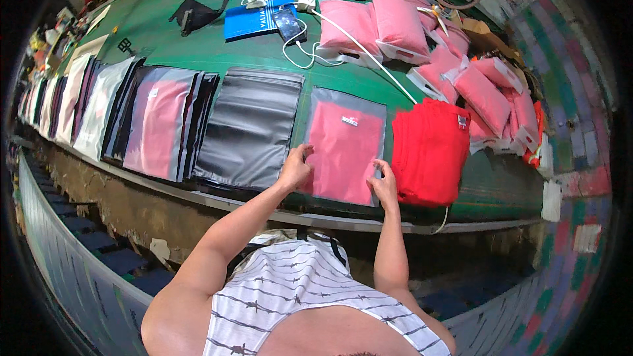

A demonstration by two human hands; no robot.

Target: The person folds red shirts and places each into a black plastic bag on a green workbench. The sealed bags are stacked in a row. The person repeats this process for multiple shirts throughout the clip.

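Note:
A clear plastic bag with a folded pink garment inside lies flat on the green table in front of me. A small white label shows near its top. My left hand is at the bag's left side, its fingers curled in on the edge. On the opposite edge, my right hand pinches the plastic between thumb and fingers. Just left of the bag is a stack of dark grey plastic bags. A pile of folded red garments sits close to my right hand.
Bagged garments in pink, white and black stand in a long row along the left. Pink filled packages heap up at the right. Farther back lie a blue box, a phone, white cables and a black pouch.

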